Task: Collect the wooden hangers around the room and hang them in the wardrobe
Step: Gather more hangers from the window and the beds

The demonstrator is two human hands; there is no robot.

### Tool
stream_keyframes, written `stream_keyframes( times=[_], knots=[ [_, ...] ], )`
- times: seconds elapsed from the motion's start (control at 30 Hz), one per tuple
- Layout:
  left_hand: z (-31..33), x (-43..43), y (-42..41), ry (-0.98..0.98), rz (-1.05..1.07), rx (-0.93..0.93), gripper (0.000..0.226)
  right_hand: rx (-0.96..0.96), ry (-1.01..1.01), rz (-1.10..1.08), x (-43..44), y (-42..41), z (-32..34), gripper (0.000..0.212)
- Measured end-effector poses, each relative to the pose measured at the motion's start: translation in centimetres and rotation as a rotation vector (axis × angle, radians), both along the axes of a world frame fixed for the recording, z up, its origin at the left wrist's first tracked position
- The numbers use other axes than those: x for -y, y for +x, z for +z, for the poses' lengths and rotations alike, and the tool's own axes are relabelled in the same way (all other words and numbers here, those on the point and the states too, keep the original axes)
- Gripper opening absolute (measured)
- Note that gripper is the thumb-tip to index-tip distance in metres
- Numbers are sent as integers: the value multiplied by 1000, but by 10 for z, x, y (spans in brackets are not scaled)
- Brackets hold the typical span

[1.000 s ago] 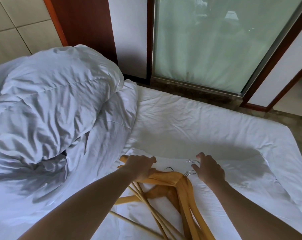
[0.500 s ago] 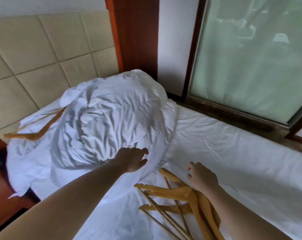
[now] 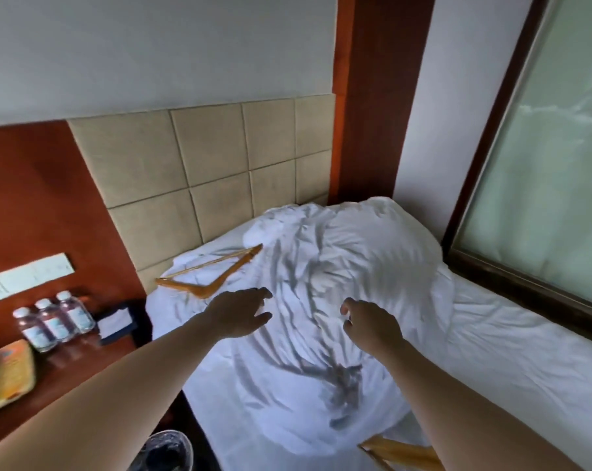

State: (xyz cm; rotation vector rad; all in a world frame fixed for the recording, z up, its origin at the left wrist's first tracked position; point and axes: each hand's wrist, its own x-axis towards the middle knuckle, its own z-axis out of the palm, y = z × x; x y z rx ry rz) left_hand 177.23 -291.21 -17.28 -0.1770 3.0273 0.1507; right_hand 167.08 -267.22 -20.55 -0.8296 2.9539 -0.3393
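White wall and a padded tan headboard (image 3: 216, 171) of soft squares fill the top of the frame, with a big frosted window (image 3: 545, 185) on the right. Below them a bed (image 3: 512, 348) with a smooth white sheet takes up the middle. On it sits a puffy, wrinkled white blanket (image 3: 335, 273).

One wooden hanger (image 3: 209, 275) lies left of the middle, on the bed beside the blanket, near the headboard. More hangers (image 3: 403, 453) peek in at the bottom right. The hanger is a thin wooden triangle. It looks light, hard and smooth, so it should be easy to lift by its slanted arm.

The left hand (image 3: 240, 314) is open and empty, near the hanger but not touching. The right hand (image 3: 372, 322) is open too, fingers loosely curled, over the blanket.
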Motion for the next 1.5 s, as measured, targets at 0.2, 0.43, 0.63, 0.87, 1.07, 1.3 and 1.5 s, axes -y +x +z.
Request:
stream_keyframes(
  times=[0.2, 0.43, 0.63, 0.87, 1.07, 1.3, 1.5],
  knots=[
    [18, 121, 34, -33, 81, 72, 66, -3, -34, 124, 128, 19, 25, 33],
    [6, 201, 46, -34, 134, 125, 71, -10, 34, 226, 217, 13, 21, 36],
    [-25, 248, 25, -20, 151, 139, 73, -7, 55, 301, 279, -14, -3, 37],
    [-72, 312, -44, 42, 171, 202, 75, 51, 94, 364, 364, -81, -40, 37],
    [-126, 355, -111, 116, 157, 278, 74, 101, 160, 420, 423, -139, -87, 31],
    [-189, 399, -162, 181, 156, 388, 72, 156, 232, 512, 481, -181, -152, 34],
    [-232, 416, -186, 201, 168, 387, 67, 156, 244, 580, 506, -197, -197, 38]
  ],
)
